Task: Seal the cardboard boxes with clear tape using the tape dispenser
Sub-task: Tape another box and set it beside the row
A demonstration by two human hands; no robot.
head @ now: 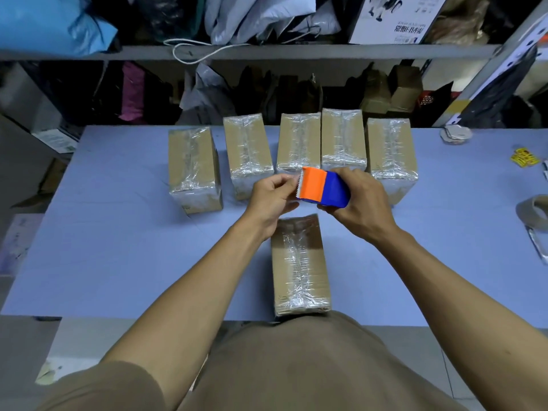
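The right hand (360,206) holds the tape dispenser (323,188) in a closed grip, fingers and thumb curled round its blue body, above the table (118,247) and clear of its surface. The dispenser's orange front, with its toothed cutting edge, faces the left hand (271,197), whose thumb and fingertips are drawn together at that edge in a pinch; whether they have hold of the free end of the clear tape cannot be told. Both hands hover over the far end of the near box (299,265), a cardboard box lying lengthwise at the table's front edge, directly before the person's torso, with wrinkled clear tape running along its top seam and over its ends. Beyond the hands stands a row of five further cardboard boxes, each already wrapped with clear tape: the leftmost box (192,167) lies slightly nearer the person, followed rightward by the second box (247,152), the third box (298,142), the fourth box (342,137) and the rightmost box (391,155). At the table's right edge lies a roll of tape (533,210), partly cut off by the frame. Behind the table, shelves (296,51) carry bags and cartons.
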